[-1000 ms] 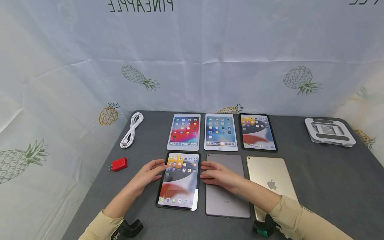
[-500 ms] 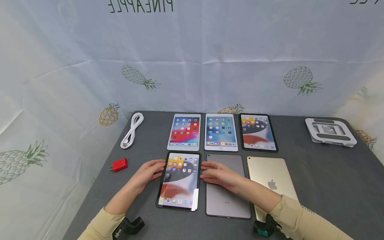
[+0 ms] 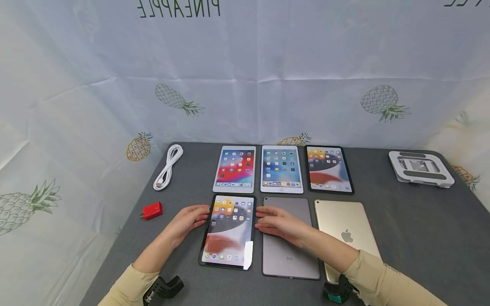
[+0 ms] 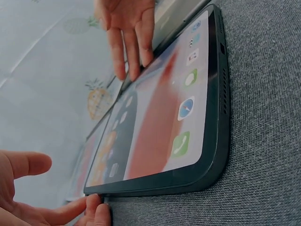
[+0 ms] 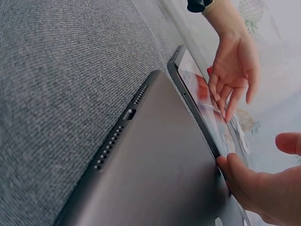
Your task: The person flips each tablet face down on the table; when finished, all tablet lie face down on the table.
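Observation:
A tablet (image 3: pixel 229 231) with a black border lies screen up on the table, its home screen lit. My left hand (image 3: pixel 188 223) is at its left side, fingers extended and fingertips right at the edge. On the opposite side my right hand (image 3: pixel 281 223) reaches over a grey tablet (image 3: pixel 289 257) that lies back up, fingertips at the lit tablet's right edge. In the left wrist view the left fingers (image 4: pixel 94 207) meet the tablet's lower side, thumb raised. The right wrist view has the right fingers (image 5: pixel 233 169) low between the two tablets, thumb also raised.
Behind stand in a row two white-framed tablets (image 3: pixel 235 168) (image 3: pixel 282 168) and a black-framed tablet (image 3: pixel 330 168), all lit. A gold tablet (image 3: pixel 346 221) lies back up under the right forearm. A white cable (image 3: pixel 168 165), a red charger (image 3: pixel 152 210) and a folded stand (image 3: pixel 421 168) lie around.
The left hand's fingertip that overlapped the screen's left edge a second ago has drawn back slightly to the left. The right hand and the tablets stay in place.

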The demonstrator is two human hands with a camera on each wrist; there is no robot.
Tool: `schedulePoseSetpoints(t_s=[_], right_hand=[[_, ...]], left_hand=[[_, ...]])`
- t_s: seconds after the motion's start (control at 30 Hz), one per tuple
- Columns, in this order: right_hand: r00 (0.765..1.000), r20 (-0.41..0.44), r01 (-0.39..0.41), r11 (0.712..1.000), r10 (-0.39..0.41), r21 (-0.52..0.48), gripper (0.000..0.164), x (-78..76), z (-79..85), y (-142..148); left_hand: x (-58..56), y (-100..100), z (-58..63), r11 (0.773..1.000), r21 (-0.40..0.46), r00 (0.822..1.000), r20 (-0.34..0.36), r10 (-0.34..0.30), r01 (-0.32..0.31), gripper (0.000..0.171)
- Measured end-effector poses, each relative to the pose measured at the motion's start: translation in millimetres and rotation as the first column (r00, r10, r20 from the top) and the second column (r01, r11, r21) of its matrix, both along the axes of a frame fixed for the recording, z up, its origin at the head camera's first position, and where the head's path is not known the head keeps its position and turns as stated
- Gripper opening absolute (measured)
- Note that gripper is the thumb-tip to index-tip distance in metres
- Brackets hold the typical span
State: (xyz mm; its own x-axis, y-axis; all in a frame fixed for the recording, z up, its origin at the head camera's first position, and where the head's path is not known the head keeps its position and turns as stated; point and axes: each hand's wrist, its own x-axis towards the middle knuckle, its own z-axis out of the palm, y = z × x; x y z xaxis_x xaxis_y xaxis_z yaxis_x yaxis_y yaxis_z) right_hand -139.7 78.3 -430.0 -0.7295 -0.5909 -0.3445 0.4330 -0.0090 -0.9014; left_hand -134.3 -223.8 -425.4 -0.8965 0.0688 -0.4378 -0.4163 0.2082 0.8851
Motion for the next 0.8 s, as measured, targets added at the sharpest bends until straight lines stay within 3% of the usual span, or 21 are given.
schedulePoseSetpoints(t_s=[0.57,0.8], right_hand=[[0.984,0.127,0.129,0.991,-0.125,-0.02,0.054,-1.2,6.2,-3.1],[0.982,0.144,0.129,0.991,-0.122,-0.035,0.056,-2.0,5.2,-3.2]], left_hand=[[1.7,2.6,-2.4,0.996,-0.076,0.997,-0.062,-0.049,0.044,0.044],[2.6,0.3,-4.2,1.0,0.006,0.997,-0.081,0.002,-0.001,0.043]])
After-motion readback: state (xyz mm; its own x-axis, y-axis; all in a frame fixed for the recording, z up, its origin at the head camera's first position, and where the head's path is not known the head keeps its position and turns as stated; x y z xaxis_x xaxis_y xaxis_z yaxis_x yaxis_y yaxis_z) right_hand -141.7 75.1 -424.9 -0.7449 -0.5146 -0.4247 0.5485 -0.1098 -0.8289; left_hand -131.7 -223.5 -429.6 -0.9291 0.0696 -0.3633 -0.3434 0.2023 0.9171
